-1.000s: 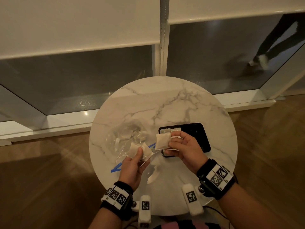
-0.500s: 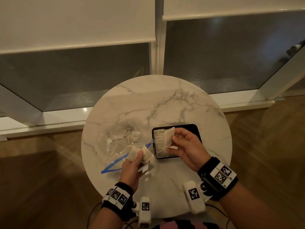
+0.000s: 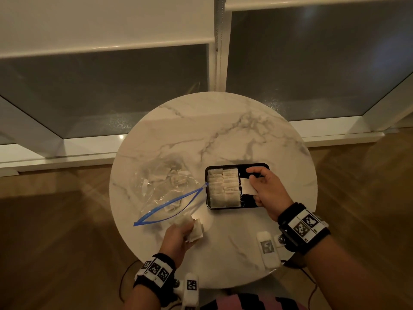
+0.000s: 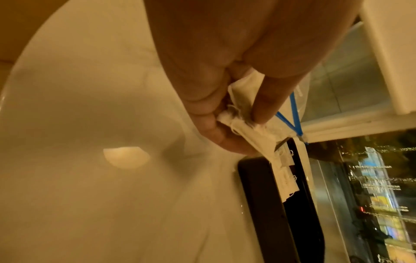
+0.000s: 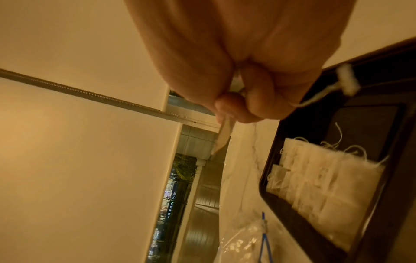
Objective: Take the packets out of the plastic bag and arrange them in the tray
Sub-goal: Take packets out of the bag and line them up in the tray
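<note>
A black tray [image 3: 263,164] lies on the round marble table [image 3: 212,130], with two rows of white packets [image 3: 222,189] filling its left half. My right hand [image 3: 263,189] hovers over the tray's right half and pinches one white packet [image 3: 247,186], seen edge-on in the right wrist view [image 5: 223,138]. The clear plastic bag [image 3: 165,189] with a blue zip strip lies left of the tray, a few packets still inside. My left hand [image 3: 178,236] is near the table's front edge and grips a few white packets [image 3: 195,231], [image 4: 247,128].
Windows with white roller blinds [image 3: 107,23] stand behind the table. Wooden floor [image 3: 55,231] surrounds it. The far half of the marble top is bare. The tray's dark rim [image 4: 258,178] shows close by in the left wrist view.
My right hand carried its packet from the tray's left side to over the right half. My left hand drew back toward the table's front edge with its packets.
</note>
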Demonstrator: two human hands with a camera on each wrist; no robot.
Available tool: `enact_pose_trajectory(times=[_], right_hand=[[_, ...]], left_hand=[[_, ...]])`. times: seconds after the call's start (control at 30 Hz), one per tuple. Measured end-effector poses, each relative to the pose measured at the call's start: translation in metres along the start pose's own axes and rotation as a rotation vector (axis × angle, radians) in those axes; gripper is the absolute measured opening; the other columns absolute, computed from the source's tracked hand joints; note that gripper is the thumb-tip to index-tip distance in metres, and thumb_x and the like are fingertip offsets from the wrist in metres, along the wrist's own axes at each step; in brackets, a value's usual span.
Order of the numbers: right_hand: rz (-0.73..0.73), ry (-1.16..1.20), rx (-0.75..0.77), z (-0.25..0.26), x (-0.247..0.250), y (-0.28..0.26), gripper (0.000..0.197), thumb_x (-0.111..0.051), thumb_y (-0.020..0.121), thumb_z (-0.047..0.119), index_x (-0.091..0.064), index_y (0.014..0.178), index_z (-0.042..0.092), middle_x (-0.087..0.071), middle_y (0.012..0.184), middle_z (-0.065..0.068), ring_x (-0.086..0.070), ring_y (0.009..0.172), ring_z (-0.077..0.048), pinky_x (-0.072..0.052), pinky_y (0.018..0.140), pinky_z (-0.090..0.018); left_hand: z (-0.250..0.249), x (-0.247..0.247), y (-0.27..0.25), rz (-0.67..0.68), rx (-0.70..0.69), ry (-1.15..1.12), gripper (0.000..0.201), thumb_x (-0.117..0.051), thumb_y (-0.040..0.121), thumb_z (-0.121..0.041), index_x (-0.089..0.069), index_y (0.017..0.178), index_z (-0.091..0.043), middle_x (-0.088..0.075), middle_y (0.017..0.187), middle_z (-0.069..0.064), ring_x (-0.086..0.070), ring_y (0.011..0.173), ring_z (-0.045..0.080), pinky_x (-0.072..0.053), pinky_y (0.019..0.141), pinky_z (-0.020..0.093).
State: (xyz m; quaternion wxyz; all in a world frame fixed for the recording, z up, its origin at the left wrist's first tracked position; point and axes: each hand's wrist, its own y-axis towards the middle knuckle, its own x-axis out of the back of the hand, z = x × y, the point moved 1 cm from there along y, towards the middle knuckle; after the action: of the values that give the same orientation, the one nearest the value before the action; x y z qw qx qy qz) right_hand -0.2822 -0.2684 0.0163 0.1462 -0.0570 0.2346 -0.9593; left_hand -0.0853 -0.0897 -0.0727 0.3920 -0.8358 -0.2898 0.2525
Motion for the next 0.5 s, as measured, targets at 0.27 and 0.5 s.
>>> enact_pose_trajectory(times=[0.27, 0.5], right_hand=[[-0.022, -0.131, -0.035, 0.001, 0.026, 0.020, 0.031, -0.064, 0.091, 0.006, -0.056, 0.117, 0.021, -0.065, 0.087, -0.008, -0.061, 0.056, -0.011, -0.045, 0.045, -0.026], [0.044, -0.421, -0.027, 0.001, 0.044, 0.053, 0.041, -0.075, 0.080, -0.001, -0.060, 0.113, 0.016, -0.066, 0.089, -0.011, -0.068, 0.075, -0.023, -0.061, 0.066, -0.032]], left_hand=[[-0.004, -0.010, -0.009, 0.010, 0.012, 0.000, 0.019, -0.062, 0.059, -0.011, -0.055, 0.077, -0.011, -0.053, 0.091, 0.017, -0.053, 0.087, 0.030, -0.042, 0.068, 0.035], [-0.007, -0.031, -0.001, -0.134, 0.036, 0.186, 0.026, -0.039, 0.083, 0.005, -0.060, 0.074, -0.005, -0.061, 0.060, 0.004, -0.048, 0.063, 0.021, -0.039, 0.064, 0.031]])
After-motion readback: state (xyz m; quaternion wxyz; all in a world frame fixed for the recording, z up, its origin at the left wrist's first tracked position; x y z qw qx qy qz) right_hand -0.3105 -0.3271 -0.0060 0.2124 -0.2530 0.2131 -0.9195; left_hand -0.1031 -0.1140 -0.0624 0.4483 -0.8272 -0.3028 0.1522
